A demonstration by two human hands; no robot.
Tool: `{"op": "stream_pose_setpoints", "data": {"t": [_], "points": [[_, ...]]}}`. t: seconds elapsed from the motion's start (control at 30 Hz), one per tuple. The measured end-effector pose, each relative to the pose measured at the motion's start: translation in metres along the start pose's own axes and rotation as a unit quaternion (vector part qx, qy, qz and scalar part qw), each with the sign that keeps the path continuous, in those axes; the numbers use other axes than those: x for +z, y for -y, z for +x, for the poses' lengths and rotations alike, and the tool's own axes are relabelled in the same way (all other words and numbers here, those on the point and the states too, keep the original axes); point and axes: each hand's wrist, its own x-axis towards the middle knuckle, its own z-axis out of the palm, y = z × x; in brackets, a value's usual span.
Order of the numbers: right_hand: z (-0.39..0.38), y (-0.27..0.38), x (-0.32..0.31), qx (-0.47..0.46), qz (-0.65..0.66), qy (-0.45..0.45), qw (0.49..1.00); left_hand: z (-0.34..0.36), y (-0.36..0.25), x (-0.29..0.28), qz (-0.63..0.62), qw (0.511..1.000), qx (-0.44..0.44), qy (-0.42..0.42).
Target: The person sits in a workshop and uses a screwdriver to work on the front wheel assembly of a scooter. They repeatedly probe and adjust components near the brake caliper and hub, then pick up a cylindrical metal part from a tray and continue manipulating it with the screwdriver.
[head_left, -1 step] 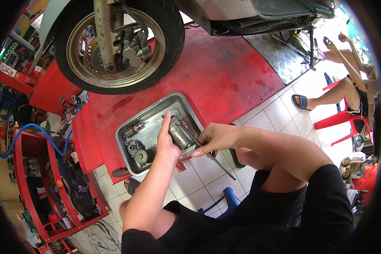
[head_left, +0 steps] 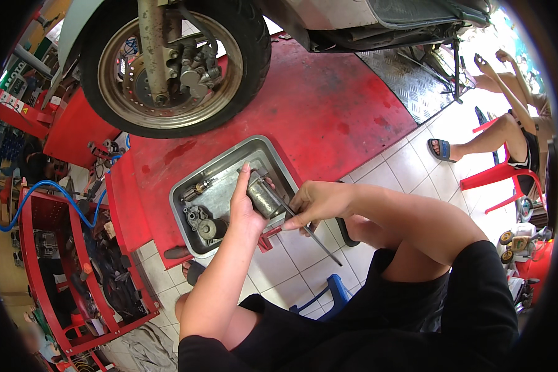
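My left hand (head_left: pixel 247 208) is wrapped around a worn metal cylinder that looks like a starter motor (head_left: pixel 264 197), its thumb lying along one side. With fingers bent, my right hand (head_left: pixel 307 208) pinches a long thin dark metal rod (head_left: pixel 325 247). The rod's upper part runs along the motor's right side, and its lower end sticks out over the floor tiles. Whether the rod touches the motor I cannot tell. Both hands are over the near right side of a metal tray (head_left: pixel 183 180). In the tray lie a small shafted metal part (head_left: pixel 196 189) and a grey cast housing (head_left: pixel 196 217) beside a round metal piece (head_left: pixel 211 229).
The tray rests on a red lift platform (head_left: pixel 347 105) under a motorbike's front wheel (head_left: pixel 242 93). A red tool cart (head_left: pixel 37 273) and a blue hose (head_left: pixel 43 184) are at left. A blue stool (head_left: pixel 336 294) stands near my legs. Another person sits on a red chair (head_left: pixel 508 178) at right.
The rod's lower end has shifted very slightly to the left and down. My hands and the starter motor look the same.
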Motion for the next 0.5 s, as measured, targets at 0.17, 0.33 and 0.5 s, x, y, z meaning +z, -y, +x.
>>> {"op": "stream_pose_setpoints", "data": {"t": [0.17,0.33,0.5], "points": [[-0.002,-0.007,0.0,-0.05,0.065,0.052,0.995,0.0,-0.001,-0.002,-0.009,1.0,-0.002,0.01],[-0.002,0.008,-0.009,-0.011,-0.096,0.009,0.995,0.006,-0.003,0.003,-0.008,1.0,0.001,-0.004],[-0.004,0.008,-0.002,-0.069,-0.024,0.01,0.997,0.005,-0.004,0.002,-0.011,1.0,0.006,0.007]]}}
